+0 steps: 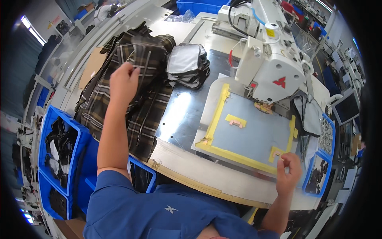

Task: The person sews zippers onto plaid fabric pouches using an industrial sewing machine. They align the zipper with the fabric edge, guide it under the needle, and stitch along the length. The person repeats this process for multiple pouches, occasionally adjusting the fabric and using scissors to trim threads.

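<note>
My left hand point(125, 81) is closed, fingertips pinched together, over a pile of brown-and-black plaid fabric pieces point(147, 107) with zips. Whether cloth is caught in those fingers I cannot see. Beside the pile is a stack of silver-and-black padded pieces point(185, 59). My right hand point(289, 169) is closed in a pinch at the near right corner of a flat template point(254, 139) edged with yellow tape; what the fingers hold is too small to make out. The template lies under the head of a white industrial sewing machine point(274, 67). Small pinkish tabs point(236, 122) are taped onto it.
Blue bins point(81, 147) of dark and white pieces stand at the left. Small blue trays point(329, 167) with metal parts sit at the right edge, by a hanging grey-and-black piece point(310, 115). Another person point(102, 12) is at the far left.
</note>
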A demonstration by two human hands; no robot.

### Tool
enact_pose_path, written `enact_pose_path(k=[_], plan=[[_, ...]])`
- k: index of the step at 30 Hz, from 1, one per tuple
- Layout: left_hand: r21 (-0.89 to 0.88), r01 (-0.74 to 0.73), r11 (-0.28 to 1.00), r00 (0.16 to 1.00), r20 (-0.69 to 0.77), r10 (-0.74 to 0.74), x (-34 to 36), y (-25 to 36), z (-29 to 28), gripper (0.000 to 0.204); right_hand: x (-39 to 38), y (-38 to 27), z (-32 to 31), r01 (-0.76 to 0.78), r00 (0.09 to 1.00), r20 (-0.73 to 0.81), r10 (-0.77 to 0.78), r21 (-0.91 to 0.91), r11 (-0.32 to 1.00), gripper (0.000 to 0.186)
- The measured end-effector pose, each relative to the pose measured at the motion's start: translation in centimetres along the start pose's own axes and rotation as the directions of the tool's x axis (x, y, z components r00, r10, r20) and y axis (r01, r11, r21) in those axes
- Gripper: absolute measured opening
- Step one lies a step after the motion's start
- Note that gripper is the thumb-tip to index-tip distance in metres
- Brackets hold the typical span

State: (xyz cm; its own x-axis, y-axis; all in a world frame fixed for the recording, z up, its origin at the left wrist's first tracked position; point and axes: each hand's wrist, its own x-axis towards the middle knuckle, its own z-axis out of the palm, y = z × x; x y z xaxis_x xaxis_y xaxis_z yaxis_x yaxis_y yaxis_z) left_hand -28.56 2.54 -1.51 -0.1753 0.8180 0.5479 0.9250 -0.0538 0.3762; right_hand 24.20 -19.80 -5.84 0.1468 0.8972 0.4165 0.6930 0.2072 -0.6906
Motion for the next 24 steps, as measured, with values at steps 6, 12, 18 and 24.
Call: enact_pose_path(k=[6,12,18,24], plan=[[-0.458,-0.123,0.88,0.99,-0.117,0.077,0.4,7.8,-5.9,0.027,3.1,-4.8,1.1,0.172,0.959,0.211,-0.188,0.09,0.981,0.028],[-0.768,-0.274,0.579,0.872,0.055,0.487,-5.3,20.3,-5.8,0.015,5.2,-11.6,5.2,-0.024,0.898,0.419,-0.134,0.351,0.936,0.078],[-0.981,0.168,0.099,0.636,0.184,0.749,-6.9,25.9,-1.8,0.042,4.7,-10.3,4.7,-0.209,0.958,0.283,0.035,0.613,0.762,0.049],[-0.63,0.761,0.157,0.318,0.572,0.756,-7.8,25.0,5.0,0.052,3.0,-6.4,3.0,-0.554,0.798,0.584,0.146,0.617,0.559,0.049]])
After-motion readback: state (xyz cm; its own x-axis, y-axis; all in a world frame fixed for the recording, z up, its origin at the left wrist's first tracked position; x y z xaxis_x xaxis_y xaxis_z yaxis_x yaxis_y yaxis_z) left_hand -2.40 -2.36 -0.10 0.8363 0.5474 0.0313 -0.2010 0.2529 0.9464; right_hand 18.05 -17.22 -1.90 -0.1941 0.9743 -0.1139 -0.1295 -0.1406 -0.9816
